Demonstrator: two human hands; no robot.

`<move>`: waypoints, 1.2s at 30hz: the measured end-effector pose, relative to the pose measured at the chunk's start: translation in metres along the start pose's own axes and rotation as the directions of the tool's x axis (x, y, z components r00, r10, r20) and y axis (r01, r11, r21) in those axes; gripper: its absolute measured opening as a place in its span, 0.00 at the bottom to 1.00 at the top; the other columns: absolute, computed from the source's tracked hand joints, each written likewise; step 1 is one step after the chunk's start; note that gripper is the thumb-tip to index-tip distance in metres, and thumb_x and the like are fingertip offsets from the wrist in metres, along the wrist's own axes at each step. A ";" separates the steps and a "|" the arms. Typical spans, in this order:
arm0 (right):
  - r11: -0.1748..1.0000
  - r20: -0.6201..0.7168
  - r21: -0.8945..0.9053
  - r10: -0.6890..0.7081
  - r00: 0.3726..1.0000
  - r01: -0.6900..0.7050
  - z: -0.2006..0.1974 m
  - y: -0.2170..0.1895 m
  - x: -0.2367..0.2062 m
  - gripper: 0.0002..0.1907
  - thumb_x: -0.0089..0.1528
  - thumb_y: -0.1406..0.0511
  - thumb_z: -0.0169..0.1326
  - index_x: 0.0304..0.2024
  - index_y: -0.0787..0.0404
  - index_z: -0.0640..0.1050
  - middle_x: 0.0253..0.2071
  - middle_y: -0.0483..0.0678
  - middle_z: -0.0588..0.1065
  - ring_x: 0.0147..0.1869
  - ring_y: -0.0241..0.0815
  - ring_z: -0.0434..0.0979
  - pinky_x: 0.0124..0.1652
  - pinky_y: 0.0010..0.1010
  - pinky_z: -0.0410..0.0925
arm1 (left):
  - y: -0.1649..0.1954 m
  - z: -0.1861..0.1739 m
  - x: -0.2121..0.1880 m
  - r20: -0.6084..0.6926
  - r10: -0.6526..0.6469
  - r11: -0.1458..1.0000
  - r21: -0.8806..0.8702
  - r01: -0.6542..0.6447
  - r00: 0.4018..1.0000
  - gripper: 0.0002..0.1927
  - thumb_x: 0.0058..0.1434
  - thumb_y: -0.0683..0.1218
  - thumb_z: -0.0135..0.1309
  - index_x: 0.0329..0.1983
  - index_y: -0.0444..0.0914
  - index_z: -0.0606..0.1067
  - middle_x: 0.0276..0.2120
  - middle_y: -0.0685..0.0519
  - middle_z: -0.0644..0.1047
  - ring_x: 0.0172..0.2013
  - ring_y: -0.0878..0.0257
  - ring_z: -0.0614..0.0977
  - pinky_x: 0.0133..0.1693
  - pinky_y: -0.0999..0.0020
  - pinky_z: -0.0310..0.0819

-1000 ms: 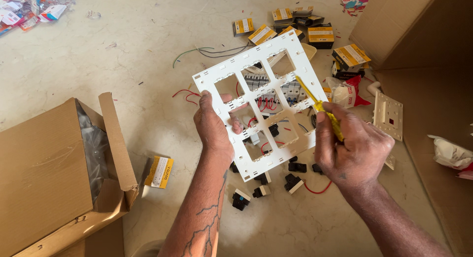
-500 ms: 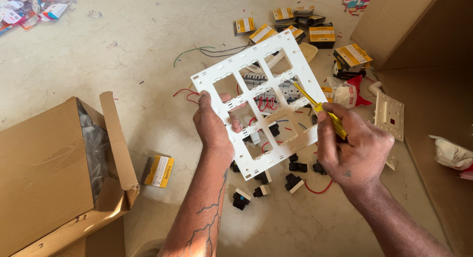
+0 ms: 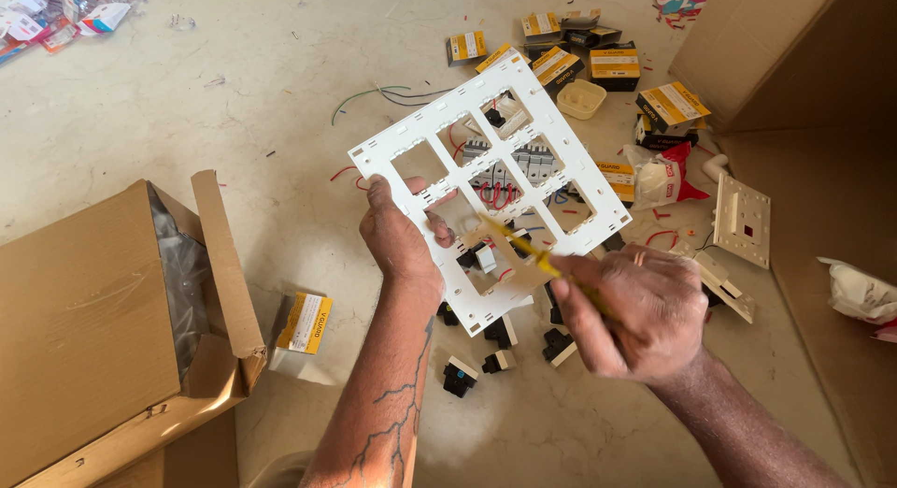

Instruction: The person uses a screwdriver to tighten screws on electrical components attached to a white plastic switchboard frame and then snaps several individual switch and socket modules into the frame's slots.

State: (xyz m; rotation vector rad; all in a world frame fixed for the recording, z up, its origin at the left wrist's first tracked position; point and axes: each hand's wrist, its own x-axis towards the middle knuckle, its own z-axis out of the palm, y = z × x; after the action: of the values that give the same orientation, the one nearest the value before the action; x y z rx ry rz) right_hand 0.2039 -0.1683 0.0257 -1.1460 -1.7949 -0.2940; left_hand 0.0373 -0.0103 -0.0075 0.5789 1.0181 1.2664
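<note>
While the left hand (image 3: 404,240) pinches the white frame (image 3: 491,184) up over the floor, the right hand (image 3: 635,310), closed on a yellow screwdriver (image 3: 533,254), should poke gently, frame kept steady.

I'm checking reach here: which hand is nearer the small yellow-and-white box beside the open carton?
Left. The left hand grips the white frame above and right of the small box; the right hand, holding a yellow screwdriver, is farther right.
</note>
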 end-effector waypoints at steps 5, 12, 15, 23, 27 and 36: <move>0.992 0.139 0.092 -0.097 0.985 0.085 -0.001 0.001 0.000 0.05 0.55 0.70 0.60 0.34 0.65 0.82 0.19 0.46 0.75 0.14 0.39 0.66 0.21 0.33 0.63 | 0.000 -0.001 0.001 -0.006 0.002 1.000 -0.007 -0.002 1.000 0.29 0.70 0.63 0.34 0.44 0.33 0.71 0.33 0.35 0.82 0.14 0.63 0.67 0.19 0.66 0.61; 0.995 0.164 0.084 -0.060 0.985 0.047 0.001 0.001 -0.002 0.07 0.55 0.69 0.60 0.35 0.64 0.82 0.18 0.45 0.72 0.16 0.41 0.68 0.21 0.35 0.62 | 0.001 0.000 0.000 -0.019 -0.002 1.000 0.028 0.002 1.000 0.29 0.70 0.62 0.33 0.45 0.33 0.71 0.34 0.36 0.83 0.15 0.64 0.67 0.19 0.67 0.62; 0.996 0.159 0.079 -0.058 0.986 0.046 0.002 0.001 -0.002 0.07 0.55 0.69 0.60 0.35 0.65 0.82 0.17 0.45 0.72 0.15 0.41 0.67 0.21 0.35 0.62 | 0.001 0.000 -0.001 -0.011 -0.004 1.000 0.009 0.004 1.000 0.29 0.70 0.62 0.34 0.45 0.32 0.71 0.34 0.35 0.82 0.15 0.64 0.67 0.20 0.67 0.62; 0.993 0.015 -0.005 -0.115 0.993 0.115 -0.001 0.005 0.001 0.05 0.58 0.72 0.58 0.36 0.67 0.83 0.18 0.44 0.72 0.16 0.37 0.67 0.23 0.32 0.64 | 0.001 -0.001 0.001 -0.008 -0.004 1.000 -0.011 0.003 1.000 0.29 0.69 0.63 0.35 0.45 0.32 0.71 0.34 0.34 0.82 0.15 0.63 0.67 0.19 0.67 0.61; 0.996 -0.062 -0.078 -0.058 0.996 0.053 -0.003 0.007 -0.001 0.04 0.59 0.73 0.57 0.35 0.68 0.82 0.23 0.49 0.76 0.18 0.38 0.70 0.25 0.32 0.65 | 0.001 -0.001 0.002 -0.014 -0.009 1.000 -0.008 0.009 1.000 0.29 0.69 0.63 0.34 0.45 0.33 0.71 0.34 0.35 0.82 0.14 0.63 0.66 0.18 0.67 0.61; 0.993 -0.078 -0.106 0.048 0.996 -0.057 -0.008 0.010 -0.007 0.04 0.59 0.71 0.59 0.36 0.67 0.82 0.23 0.50 0.75 0.21 0.41 0.71 0.28 0.32 0.66 | -0.001 -0.002 0.003 0.002 0.003 0.999 -0.044 -0.003 1.000 0.29 0.70 0.63 0.34 0.45 0.32 0.70 0.34 0.34 0.81 0.15 0.63 0.66 0.19 0.67 0.63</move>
State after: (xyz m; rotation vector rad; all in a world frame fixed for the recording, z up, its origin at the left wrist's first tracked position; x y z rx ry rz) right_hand 0.2177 -0.1717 0.0218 -1.2403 -1.6976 -0.4024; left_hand 0.0359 -0.0079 -0.0098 0.5484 0.9856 1.2870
